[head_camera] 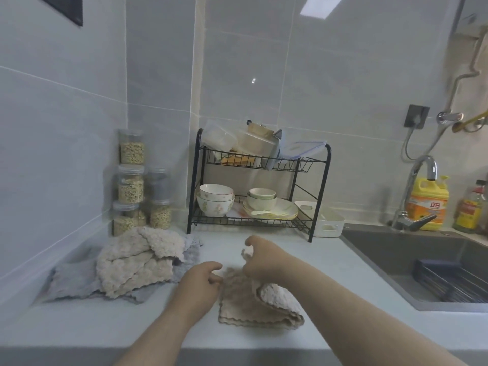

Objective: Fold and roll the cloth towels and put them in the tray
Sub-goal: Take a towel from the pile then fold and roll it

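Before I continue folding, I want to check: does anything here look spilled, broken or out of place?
Nothing looks spilled or broken. Only the containers atop the dish rack are heaped and tilted, and the unfolded towels lie in a loose pile.

We note one beige textured cloth towel (245, 302) lying near the front edge of the pale countertop (79, 326), partly folded over on itself. The right hand (260, 261) grips a raised corner of it. The left hand (202, 280) has its fingers curled at the towel's far left corner; we cannot confirm a pinch. A heap of beige and grey cloth towels (132, 265) sits toward the left edge. A white plastic handled tray (324, 223) stands at the back, just beside the black two-tier wire rack (264, 162) and near the dark sink (396, 249).
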Action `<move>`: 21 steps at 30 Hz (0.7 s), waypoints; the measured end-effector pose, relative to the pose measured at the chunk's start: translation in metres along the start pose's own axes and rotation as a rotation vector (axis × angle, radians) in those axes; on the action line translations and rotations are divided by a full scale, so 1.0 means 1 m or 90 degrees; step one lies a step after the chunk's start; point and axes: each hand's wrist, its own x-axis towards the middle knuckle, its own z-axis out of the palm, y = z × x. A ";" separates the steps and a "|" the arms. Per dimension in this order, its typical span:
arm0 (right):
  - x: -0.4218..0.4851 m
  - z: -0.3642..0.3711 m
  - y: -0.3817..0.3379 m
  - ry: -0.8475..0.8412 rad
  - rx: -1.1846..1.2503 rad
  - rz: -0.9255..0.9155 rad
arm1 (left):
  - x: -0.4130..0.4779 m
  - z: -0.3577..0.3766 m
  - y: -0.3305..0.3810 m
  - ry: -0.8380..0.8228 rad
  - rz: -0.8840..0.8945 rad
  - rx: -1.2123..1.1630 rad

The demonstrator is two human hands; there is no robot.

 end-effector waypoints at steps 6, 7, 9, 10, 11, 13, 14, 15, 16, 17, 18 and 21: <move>-0.007 0.007 0.019 -0.040 0.265 0.052 | 0.001 0.000 -0.003 0.005 0.006 0.027; -0.009 0.001 0.026 0.000 0.321 0.043 | 0.001 -0.001 -0.003 0.002 0.011 0.030; -0.015 -0.008 0.045 0.137 0.302 0.016 | 0.002 0.000 -0.003 -0.004 0.023 0.039; -0.018 -0.008 0.059 0.204 0.218 0.005 | 0.002 0.000 -0.002 -0.008 0.020 0.044; -0.021 -0.006 0.072 0.243 0.131 -0.004 | 0.003 0.001 0.000 -0.012 0.006 0.044; -0.028 0.006 0.092 0.236 0.050 -0.016 | 0.005 0.004 0.003 -0.028 -0.032 0.020; -0.030 0.013 0.099 0.220 0.051 -0.026 | 0.006 0.005 0.005 -0.037 -0.042 0.017; -0.029 0.017 0.103 0.211 0.061 -0.032 | 0.007 0.007 0.008 -0.044 -0.041 0.036; -0.028 0.019 0.106 0.208 0.064 -0.040 | 0.007 0.009 0.011 -0.044 -0.041 0.059; -0.025 0.021 0.109 0.204 0.043 -0.052 | 0.008 0.011 0.014 -0.034 -0.045 0.082; -0.021 0.022 0.111 0.198 0.018 -0.062 | 0.009 0.012 0.017 -0.027 -0.052 0.093; -0.017 0.023 0.116 0.194 0.011 -0.063 | 0.010 0.017 0.031 -0.030 -0.083 0.116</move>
